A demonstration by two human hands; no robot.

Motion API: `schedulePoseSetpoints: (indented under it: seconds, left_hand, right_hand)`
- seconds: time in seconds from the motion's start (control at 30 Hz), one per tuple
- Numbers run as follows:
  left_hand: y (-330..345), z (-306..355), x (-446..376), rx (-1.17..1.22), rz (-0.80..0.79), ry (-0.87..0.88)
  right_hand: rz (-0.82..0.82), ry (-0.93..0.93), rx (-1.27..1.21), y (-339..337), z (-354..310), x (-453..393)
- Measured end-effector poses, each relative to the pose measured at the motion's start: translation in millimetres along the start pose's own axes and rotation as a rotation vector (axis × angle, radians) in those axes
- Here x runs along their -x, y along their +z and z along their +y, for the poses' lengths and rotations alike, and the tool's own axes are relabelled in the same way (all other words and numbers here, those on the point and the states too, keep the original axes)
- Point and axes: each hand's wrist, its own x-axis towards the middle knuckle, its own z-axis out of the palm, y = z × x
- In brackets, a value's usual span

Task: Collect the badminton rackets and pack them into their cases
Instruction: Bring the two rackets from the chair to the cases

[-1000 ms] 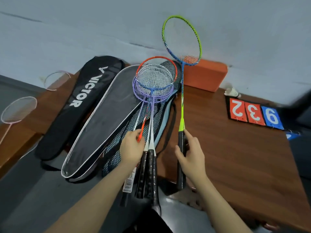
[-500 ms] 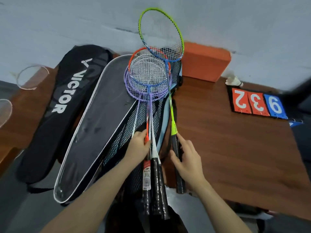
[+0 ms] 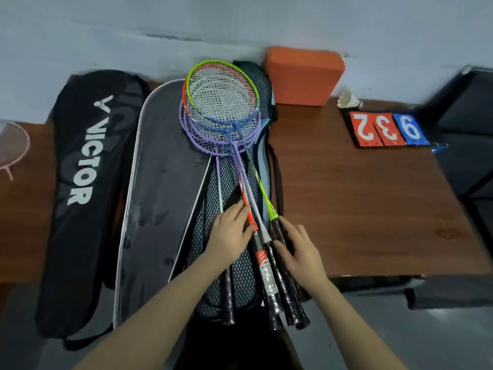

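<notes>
Several rackets lie stacked on the mesh inner side (image 3: 262, 84) of an open racket case, whose grey flap (image 3: 165, 169) is folded out to the left. The green-framed racket (image 3: 262, 188) is on top, over an orange-framed racket (image 3: 246, 209) and purple ones (image 3: 197, 138). My left hand (image 3: 230, 236) rests with straight fingers on the shafts near the orange cone. Spread flat over the black handles is my right hand (image 3: 300, 249), fingers at the green racket's grip. A closed black VICTOR case (image 3: 85, 161) lies further left.
A pink racket (image 3: 13, 145) lies at the far left edge. An orange block (image 3: 301, 76) stands against the wall behind the case. A shuttlecock (image 3: 349, 100) and number cards 2, 3, 9 (image 3: 386, 129) sit on the brown table (image 3: 360, 209). Dark furniture (image 3: 469, 129) stands at right.
My right hand has swung the green racket left and laid it down on the stack in the open case. Both hands now rest on the handles instead of holding rackets up.
</notes>
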Motion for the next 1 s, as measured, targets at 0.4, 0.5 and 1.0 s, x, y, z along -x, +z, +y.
schedulePoseSetpoints:
  seconds: [0.4,0.5,1.0]
  left_hand:
    - [-5,6,-1,-0.190,0.024,0.017]
    - [-8,9,3,-0.174,0.017,-0.001]
    - [-84,-93,155,-0.051,0.320,-0.153]
  right_hand:
    - [-0.021,0.121,0.133,10,23,-13]
    - [0.038,0.122,0.159,9,20,-14]
    - [0.064,-0.091,0.064,82,-110,25]
